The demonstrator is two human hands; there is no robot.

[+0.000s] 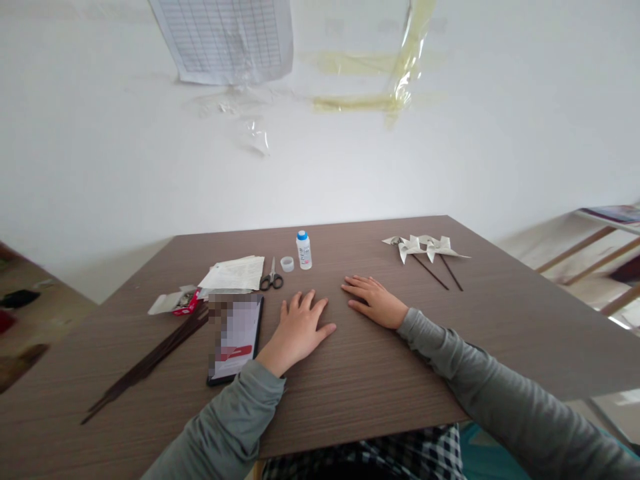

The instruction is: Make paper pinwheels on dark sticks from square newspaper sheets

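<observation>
My left hand (299,330) rests flat on the brown table (360,373) with its fingers spread, holding nothing. To its left lies a phone (237,340), its screen partly blurred out. My right hand (374,300) also lies palm down, fingers stretched out and nothing in them. Beyond the hands stand a white bottle with a blue cap (305,251) and a small translucent cup (287,264). Scissors with dark handles (271,277) lie beside the cup. Two paper pinwheels (423,247) on thin dark sticks lie to the right of my right hand.
Left of the scissors is a stack of paper sheets (233,273). Near it sit an opened small red box (186,301) and a bundle of dark sticks (150,357). A white wall (350,173) with taped paper (235,40) rises behind the table.
</observation>
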